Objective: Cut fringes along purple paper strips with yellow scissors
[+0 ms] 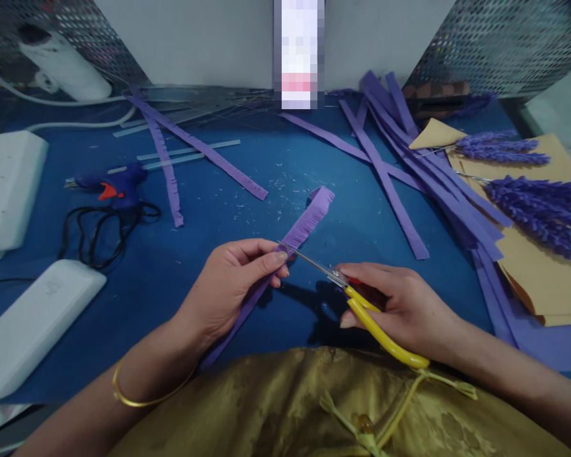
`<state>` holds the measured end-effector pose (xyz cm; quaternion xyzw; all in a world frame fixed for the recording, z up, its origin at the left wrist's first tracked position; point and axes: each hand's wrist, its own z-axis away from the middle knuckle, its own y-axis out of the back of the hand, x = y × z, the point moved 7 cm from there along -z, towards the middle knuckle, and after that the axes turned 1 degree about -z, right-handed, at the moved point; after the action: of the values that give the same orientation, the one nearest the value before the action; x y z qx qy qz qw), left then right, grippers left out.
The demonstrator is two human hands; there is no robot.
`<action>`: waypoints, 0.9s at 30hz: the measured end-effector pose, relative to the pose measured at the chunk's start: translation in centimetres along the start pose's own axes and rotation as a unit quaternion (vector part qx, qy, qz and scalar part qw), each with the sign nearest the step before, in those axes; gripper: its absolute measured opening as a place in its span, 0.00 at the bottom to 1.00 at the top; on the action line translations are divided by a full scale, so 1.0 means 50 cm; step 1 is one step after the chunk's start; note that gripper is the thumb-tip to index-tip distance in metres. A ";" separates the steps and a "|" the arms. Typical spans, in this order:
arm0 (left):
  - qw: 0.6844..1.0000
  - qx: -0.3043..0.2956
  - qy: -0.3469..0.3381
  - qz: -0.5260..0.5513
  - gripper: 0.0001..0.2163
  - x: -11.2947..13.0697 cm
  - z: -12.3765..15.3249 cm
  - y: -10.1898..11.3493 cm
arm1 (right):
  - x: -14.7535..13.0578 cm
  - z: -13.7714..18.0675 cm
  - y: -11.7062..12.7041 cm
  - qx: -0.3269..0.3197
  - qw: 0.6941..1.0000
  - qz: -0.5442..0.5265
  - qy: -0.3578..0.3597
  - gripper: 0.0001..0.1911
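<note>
On the blue mat (209, 216), left grip (228, 285) pinches a purple strip (309, 219); right grip (404, 311) clasps scissors (375, 324).

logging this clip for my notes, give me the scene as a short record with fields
left hand: pinches a fringed purple strip
right hand: holds yellow scissors, blade tips at the strip
surface: blue mat
left of hands: glue gun, power strip
right of hands: loose strips, lavender stems on brown paper
</note>
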<state>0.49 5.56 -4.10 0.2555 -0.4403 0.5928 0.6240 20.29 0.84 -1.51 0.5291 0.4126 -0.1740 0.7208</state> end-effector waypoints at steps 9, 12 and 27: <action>0.999 0.033 -0.029 -0.008 0.02 0.009 0.004 0.008 | -0.006 -0.001 0.004 0.002 1.000 0.018 0.005 0.26; 0.999 0.026 -0.031 -0.014 0.01 0.006 0.004 0.005 | -0.005 -0.001 0.001 -0.002 1.000 0.018 0.003 0.26; 0.999 0.020 -0.031 -0.023 0.02 0.006 0.006 0.002 | -0.002 0.001 -0.006 -0.022 1.000 0.015 0.008 0.29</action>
<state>0.27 5.48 -3.70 0.2958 -0.4414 0.5788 0.6186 20.01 0.67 -1.60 0.5204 0.4144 -0.1494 0.7316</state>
